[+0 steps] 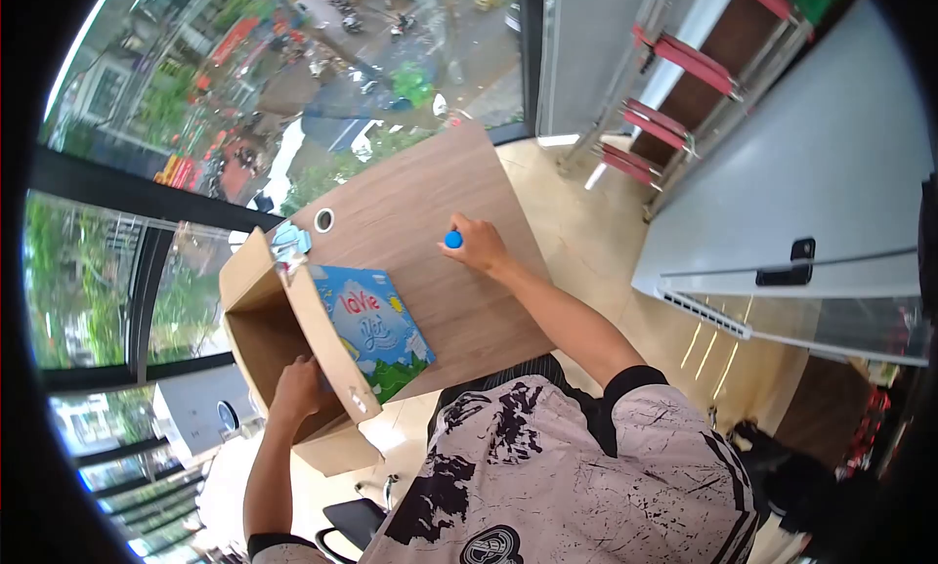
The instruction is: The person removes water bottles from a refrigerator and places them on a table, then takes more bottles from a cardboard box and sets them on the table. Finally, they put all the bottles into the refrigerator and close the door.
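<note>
My right hand is closed above the wooden table, around what looks like a bottle seen from above. Its blue cap pokes out between thumb and fingers, while the body is hidden. A cardboard box with a blue laVie print sits at the table's left edge, its flaps open toward the left. My left hand reaches into the box's opening. Its fingers are mostly hidden inside, so I cannot make out whether they hold anything.
Light-blue crumpled material lies behind the box, near a round cable hole. Large windows border the table's far side. A ladder with red steps and a white cabinet stand right. A dark chair is below the box.
</note>
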`<control>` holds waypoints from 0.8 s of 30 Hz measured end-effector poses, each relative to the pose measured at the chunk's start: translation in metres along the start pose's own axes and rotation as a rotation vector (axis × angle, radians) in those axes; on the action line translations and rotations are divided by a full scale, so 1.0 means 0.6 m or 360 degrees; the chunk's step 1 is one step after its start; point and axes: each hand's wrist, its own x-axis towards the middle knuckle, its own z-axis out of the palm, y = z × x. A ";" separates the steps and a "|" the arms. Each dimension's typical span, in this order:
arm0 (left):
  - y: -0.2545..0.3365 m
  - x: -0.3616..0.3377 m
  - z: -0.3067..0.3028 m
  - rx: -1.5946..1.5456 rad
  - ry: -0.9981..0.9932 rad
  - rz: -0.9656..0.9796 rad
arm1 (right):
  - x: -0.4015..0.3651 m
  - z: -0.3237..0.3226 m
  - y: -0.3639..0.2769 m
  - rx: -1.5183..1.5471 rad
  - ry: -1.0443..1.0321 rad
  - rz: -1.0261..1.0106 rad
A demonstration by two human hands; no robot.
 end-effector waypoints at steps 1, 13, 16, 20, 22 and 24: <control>0.050 -0.042 -0.071 -0.0124 0.0143 -0.0160 | 0.003 0.000 0.003 -0.0012 -0.0006 -0.0019; 0.249 -0.283 -0.271 -0.0695 0.1705 -0.0224 | -0.015 -0.266 -0.293 0.0774 0.0231 -0.0446; 0.301 -0.248 -0.275 -0.0770 0.1401 0.0065 | -0.065 -0.349 -0.387 0.0515 -0.0481 -0.0975; 0.359 -0.165 -0.229 -0.0766 0.1036 0.0524 | -0.133 -0.348 -0.360 0.0190 -0.1185 -0.0773; 0.390 -0.112 -0.178 -0.0797 0.0973 0.0555 | -0.154 -0.321 -0.306 0.0201 -0.1198 -0.0635; 0.408 -0.064 -0.133 -0.0828 0.0908 0.0557 | -0.168 -0.279 -0.247 0.0259 -0.1203 -0.0378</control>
